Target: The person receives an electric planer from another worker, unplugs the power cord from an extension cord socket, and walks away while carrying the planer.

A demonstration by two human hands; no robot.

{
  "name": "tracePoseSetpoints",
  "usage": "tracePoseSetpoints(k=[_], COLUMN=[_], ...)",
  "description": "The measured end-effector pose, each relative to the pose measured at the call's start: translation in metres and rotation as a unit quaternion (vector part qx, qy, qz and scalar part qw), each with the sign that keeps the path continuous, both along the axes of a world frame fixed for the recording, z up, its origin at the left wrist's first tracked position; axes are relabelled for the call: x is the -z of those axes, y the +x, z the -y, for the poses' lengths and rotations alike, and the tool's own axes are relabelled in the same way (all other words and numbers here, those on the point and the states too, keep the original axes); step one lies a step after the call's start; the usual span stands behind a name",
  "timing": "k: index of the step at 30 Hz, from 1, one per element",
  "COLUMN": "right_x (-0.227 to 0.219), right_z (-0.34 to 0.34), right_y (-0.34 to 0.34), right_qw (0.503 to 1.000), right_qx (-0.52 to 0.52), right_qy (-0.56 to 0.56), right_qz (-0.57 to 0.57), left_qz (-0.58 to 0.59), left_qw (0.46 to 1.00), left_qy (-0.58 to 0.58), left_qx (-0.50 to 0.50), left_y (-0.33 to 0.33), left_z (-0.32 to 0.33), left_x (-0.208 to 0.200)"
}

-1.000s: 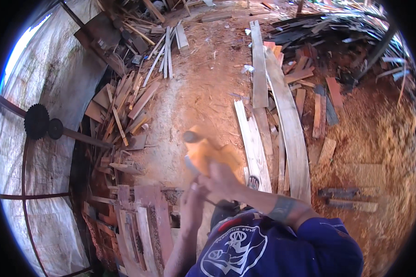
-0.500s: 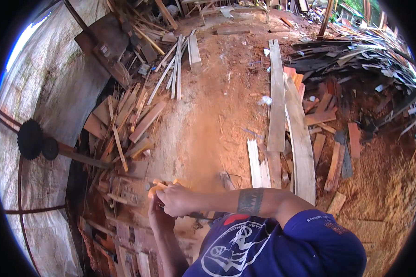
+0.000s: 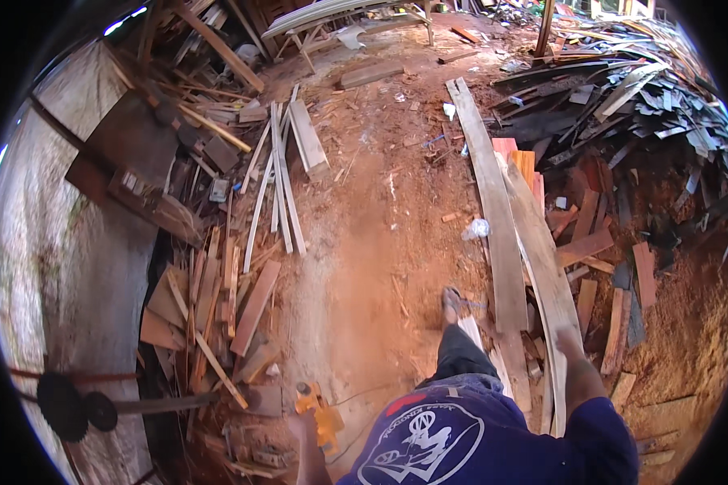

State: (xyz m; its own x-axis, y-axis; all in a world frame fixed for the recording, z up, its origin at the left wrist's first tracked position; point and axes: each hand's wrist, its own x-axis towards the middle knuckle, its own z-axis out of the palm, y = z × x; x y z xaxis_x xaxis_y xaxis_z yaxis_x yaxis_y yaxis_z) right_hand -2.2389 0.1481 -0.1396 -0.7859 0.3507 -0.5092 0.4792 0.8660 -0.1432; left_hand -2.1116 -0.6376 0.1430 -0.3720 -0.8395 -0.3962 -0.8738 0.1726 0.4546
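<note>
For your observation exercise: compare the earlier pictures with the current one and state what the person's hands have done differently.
The hands, joined in front of the chest before, have separated. The left hand now hangs low by the yellow power tool; whether it grips it is unclear. The right hand swung out to the long planks. The scrap wood piles stayed.

This is a rough woodworking yard or sawmill shed with a bare floor of reddish dirt and sawdust (image 3: 364,267). Offcuts and short boards (image 3: 218,299) lie heaped along the left, thin pale battens (image 3: 279,178) lie fanned near the middle, and long curved planks (image 3: 501,226) run down the right side. A dark pile of weathered slats and scrap (image 3: 647,113) fills the upper right. At lower left a toothed circular saw blade on a shaft (image 3: 61,404) sticks out beside what seems to be a pale sheet or wall (image 3: 65,267), though the fisheye rim blurs it.
</note>
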Motion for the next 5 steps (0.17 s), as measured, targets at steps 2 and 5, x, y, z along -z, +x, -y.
tracePoseSetpoints(k=[2,5], right_x=[-0.002,-0.04], right_z=[-0.012,0.037], right_y=[0.029,-0.013], right_qw=[0.924,0.815], right_qx=[0.347,0.48], right_qy=[-0.157,-0.205], right_qz=[0.035,0.252], left_qz=[0.006,-0.088], left_qw=[0.999,0.981], left_qy=[-0.032,0.104], left_qx=[-0.015,-0.137], left_y=[-0.016,-0.095], left_z=[0.041,0.078], left_x=[0.047,0.074])
